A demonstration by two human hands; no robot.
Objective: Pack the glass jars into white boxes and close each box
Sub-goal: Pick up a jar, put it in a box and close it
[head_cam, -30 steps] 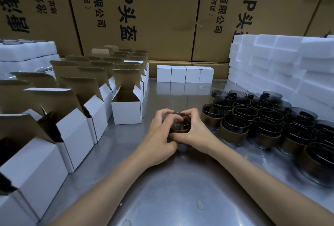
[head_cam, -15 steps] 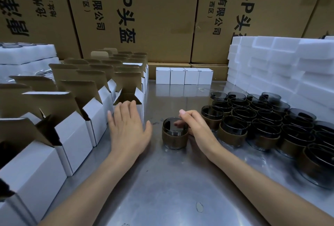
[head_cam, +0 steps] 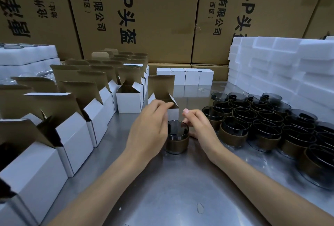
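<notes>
Tall brown shipping cartons fill the back of the view, their tops cut off by the upper edge and their printed text only partly readable. Below them a steel table runs toward the camera. Stacked white foam blocks rise at the right and run out of frame; another foam stack at the far left is also cut off, with something glassy on top too blurred to identify. Rows of open white boxes line the left side, flaps up, the nearest ones cropped by the left edge and their insides dark. A crowd of glass jars with brown bands stands at the right, the nearest one cut by the frame. Four closed white boxes sit in a row at the back.

The left hand grips an open white box by its near edge, fingers curled over it; the hand hides most of the box's lower half, so whether it rests on the table cannot be told. One glass jar stands upright on the table just in front of that box, between the hands. The right hand rests beside the jar with fingers loosely curled near the rim; whether they actually hold it cannot be made out.
</notes>
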